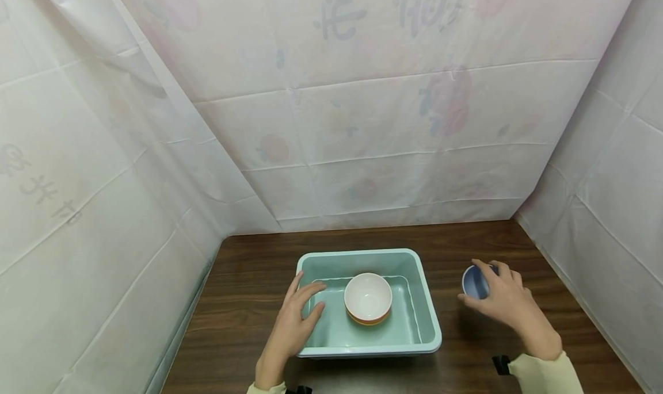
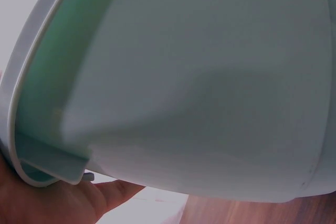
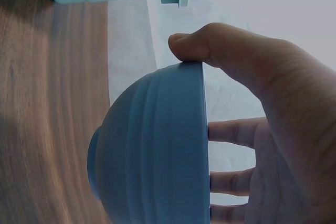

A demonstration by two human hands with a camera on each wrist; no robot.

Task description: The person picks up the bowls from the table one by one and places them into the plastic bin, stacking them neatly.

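A blue bowl (image 1: 473, 282) is on the right side, and my right hand (image 1: 505, 296) grips it by the rim. The right wrist view shows the ribbed outside of this bowl (image 3: 157, 145), with the thumb (image 3: 197, 45) at its rim and the other fingers behind it. Whether its foot touches the table is unclear. My left hand (image 1: 292, 325) is at the left rim of a pale green basin (image 1: 430, 319), fingers spread and holding nothing. Inside the basin sits a white bowl (image 1: 368, 296), stacked on an orange-yellow one (image 1: 369, 321).
Dark brown wooden table (image 1: 238, 302) lies under everything. White printed sheeting (image 1: 362, 123) hangs behind it, with more sheeting on the left (image 1: 103, 181) and right (image 1: 616, 210) sides.
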